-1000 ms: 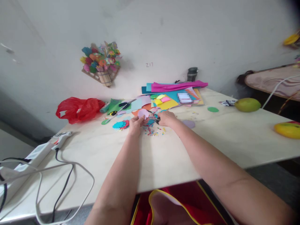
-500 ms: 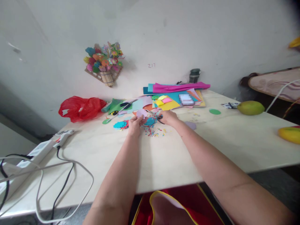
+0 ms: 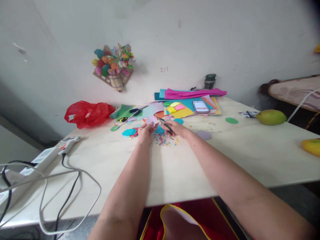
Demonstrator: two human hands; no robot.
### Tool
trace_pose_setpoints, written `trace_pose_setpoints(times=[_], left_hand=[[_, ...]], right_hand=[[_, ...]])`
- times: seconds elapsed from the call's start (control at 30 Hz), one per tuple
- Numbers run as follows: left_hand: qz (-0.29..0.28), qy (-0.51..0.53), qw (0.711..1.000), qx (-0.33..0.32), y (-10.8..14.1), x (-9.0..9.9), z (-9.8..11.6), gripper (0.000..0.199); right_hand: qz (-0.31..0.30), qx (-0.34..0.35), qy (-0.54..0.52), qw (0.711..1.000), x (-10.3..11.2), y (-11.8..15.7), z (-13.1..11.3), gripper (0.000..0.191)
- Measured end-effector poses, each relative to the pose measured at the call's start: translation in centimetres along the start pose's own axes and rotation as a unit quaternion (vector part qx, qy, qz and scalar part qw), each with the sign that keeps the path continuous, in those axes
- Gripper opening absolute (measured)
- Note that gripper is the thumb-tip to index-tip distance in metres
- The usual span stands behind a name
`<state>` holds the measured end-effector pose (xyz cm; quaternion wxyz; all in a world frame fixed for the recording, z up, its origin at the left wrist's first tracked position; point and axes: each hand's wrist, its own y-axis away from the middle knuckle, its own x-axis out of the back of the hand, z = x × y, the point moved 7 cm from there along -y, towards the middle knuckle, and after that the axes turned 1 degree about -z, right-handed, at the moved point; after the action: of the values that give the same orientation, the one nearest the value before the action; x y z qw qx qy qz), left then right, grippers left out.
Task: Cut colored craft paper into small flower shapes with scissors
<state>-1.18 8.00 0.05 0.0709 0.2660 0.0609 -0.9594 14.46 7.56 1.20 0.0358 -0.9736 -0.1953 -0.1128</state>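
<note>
Between the fingers of my left hand (image 3: 145, 132) is a small lilac paper piece (image 3: 151, 120) with a scalloped edge. My right hand (image 3: 178, 128) is closed round a pair of scissors (image 3: 167, 126), whose blades point up and left towards the lilac paper. Beneath and between the hands lie a blue paper disc (image 3: 159, 130) and a scatter of tiny coloured clippings (image 3: 166, 140). Left of my left hand rest scalloped blue paper pieces (image 3: 129, 132) with red ones beside them. A lilac disc (image 3: 203, 135) lies right of my right hand.
Coloured sheets (image 3: 186, 110) are stacked at the back. A red plastic bag (image 3: 88, 114), a second pair of scissors (image 3: 135, 111) and a power strip (image 3: 41, 160) with loose cables are on the left. A green mango (image 3: 271, 117) and a green disc (image 3: 231, 120) lie right.
My right hand has turned and shifted slightly left and down with the scissors, their handles now lower. A blue disc behind that hand has come into view. My left hand still holds the lilac paper.
</note>
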Motion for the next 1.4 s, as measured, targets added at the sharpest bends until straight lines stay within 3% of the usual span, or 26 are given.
trace_pose_setpoints(times=[0.47,1.4], left_hand=[[-0.009,0.014,1.000,0.001,-0.18,-0.11,-0.22,0.014],[-0.008,0.028,1.000,0.008,-0.04,-0.47,-0.41,0.010]], right_hand=[[-0.073,0.025,-0.024,0.997,-0.48,-0.07,0.19,0.027],[-0.053,0.009,-0.041,0.998,-0.83,-0.05,0.30,0.022]])
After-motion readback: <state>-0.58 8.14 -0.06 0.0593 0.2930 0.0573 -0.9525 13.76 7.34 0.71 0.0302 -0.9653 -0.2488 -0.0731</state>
